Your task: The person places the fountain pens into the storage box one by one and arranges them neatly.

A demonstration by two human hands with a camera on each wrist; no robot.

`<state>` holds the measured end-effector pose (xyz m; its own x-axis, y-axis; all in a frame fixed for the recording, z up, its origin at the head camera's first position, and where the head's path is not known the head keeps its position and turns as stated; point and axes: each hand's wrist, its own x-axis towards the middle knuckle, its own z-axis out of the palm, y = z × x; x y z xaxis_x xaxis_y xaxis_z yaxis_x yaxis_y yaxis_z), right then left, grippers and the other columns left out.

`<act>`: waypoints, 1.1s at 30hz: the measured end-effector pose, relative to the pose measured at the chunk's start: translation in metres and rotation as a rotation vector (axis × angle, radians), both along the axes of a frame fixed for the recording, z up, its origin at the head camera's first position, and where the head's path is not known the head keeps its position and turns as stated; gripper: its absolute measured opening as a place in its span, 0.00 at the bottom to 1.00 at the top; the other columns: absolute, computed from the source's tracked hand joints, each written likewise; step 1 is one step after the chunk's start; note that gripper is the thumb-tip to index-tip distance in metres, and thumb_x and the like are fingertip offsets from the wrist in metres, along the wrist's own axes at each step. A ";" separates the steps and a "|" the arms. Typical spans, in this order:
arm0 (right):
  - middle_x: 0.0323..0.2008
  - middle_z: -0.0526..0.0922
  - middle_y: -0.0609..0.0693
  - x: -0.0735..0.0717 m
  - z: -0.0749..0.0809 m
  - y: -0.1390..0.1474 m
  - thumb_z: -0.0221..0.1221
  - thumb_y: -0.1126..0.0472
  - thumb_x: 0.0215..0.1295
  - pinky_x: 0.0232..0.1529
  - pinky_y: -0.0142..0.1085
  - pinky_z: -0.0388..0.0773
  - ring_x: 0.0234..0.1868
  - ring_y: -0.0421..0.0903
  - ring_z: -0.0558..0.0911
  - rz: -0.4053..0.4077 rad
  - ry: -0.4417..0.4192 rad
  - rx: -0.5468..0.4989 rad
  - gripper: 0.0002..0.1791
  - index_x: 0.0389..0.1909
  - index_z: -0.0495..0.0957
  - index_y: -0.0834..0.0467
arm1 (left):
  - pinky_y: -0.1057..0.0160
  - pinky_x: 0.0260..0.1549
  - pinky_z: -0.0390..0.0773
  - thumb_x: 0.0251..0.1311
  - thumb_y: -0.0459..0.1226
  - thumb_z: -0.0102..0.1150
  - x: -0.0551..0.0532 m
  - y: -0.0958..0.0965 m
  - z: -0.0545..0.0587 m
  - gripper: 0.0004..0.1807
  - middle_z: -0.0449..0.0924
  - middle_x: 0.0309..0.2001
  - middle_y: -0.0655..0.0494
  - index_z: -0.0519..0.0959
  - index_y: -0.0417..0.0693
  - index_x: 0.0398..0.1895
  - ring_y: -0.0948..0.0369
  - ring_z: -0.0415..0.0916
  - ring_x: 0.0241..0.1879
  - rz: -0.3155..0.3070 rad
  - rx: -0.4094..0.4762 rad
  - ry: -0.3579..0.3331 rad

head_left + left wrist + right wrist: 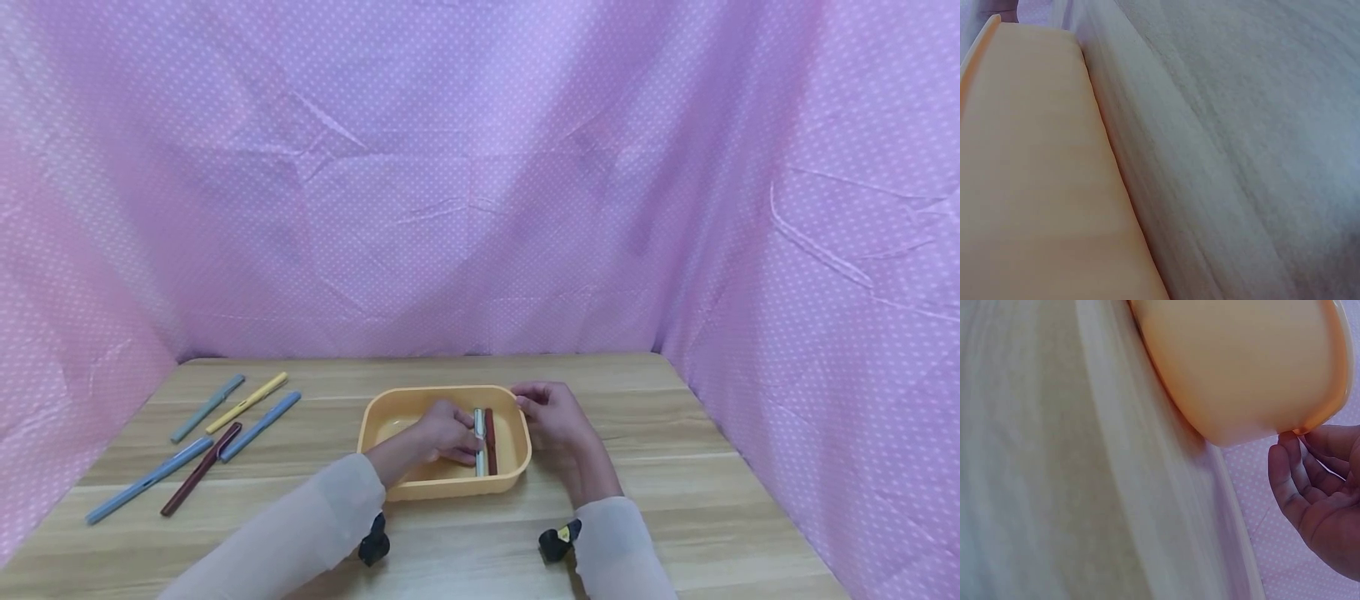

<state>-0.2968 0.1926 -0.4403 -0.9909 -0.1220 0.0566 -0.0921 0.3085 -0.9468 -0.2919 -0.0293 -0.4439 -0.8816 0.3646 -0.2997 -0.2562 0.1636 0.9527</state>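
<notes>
A yellow-orange rectangular tray (435,492) sits on the table, and a whitish pen (479,467) and a dark red pen (491,442) lie side by side in its right half. My left hand (447,432) reaches over the near rim into the tray, its fingers at the whitish pen, holding it; part of the pen is hidden. At the tray's far right corner, my right hand (555,414) pinches the rim, as the right wrist view also shows with curled fingers (1282,478). The left wrist view holds mainly the tray's outer wall (1041,156).
To the left on the wooden table (675,500) lie several pens: a green one (207,408), a yellow one (247,402), a blue one (261,427), another blue one (150,481) and a dark red one (201,471). Pink dotted cloth (450,208) surrounds the table.
</notes>
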 end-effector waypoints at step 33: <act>0.42 0.87 0.57 0.002 -0.002 0.002 0.58 0.70 0.73 0.47 0.40 0.86 0.43 0.49 0.86 -0.007 0.014 -0.001 0.10 0.50 0.84 0.67 | 0.56 0.35 0.90 0.56 0.16 0.64 0.004 0.002 -0.003 0.25 0.80 0.41 0.33 0.69 0.18 0.57 0.47 0.86 0.33 -0.010 0.007 -0.002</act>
<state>-0.2945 0.1944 -0.4423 -0.9909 -0.1146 0.0710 -0.1034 0.3082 -0.9457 -0.2880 -0.0269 -0.4469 -0.8772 0.3755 -0.2992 -0.2568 0.1595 0.9532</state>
